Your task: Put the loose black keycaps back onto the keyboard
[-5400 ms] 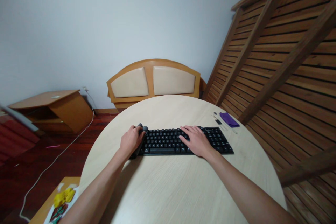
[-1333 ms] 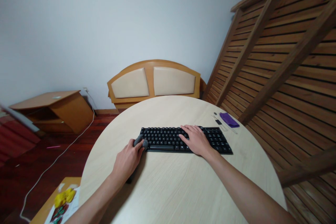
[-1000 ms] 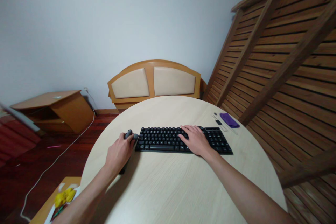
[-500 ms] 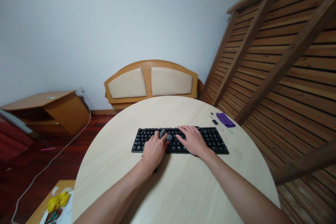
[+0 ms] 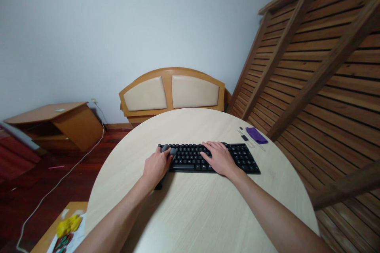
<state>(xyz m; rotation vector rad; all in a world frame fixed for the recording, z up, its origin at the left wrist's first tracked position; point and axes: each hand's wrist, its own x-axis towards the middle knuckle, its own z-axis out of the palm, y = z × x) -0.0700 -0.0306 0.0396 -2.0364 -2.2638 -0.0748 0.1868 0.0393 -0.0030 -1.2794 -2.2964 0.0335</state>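
Note:
A black keyboard (image 5: 237, 157) lies across the middle of a round pale wood table (image 5: 208, 213). My left hand (image 5: 156, 166) is closed around a grey cloth (image 5: 168, 150) and presses it onto the keyboard's left end, covering that end. My right hand (image 5: 218, 159) lies flat and open on the keys right of centre, fingers stretched forward.
A folded purple cloth (image 5: 257, 134) and a small black tool (image 5: 245, 137) lie at the table's right rear. A padded wooden headboard (image 5: 172, 93) stands behind the table, slatted wood panels (image 5: 311, 71) lean at right. A low cabinet (image 5: 56, 122), white cable and yellow item (image 5: 67, 224) are at left.
My left hand with the grey cloth has swept from the keyboard's left end to its middle and back to the left end. My right hand has stayed flat on the keys.

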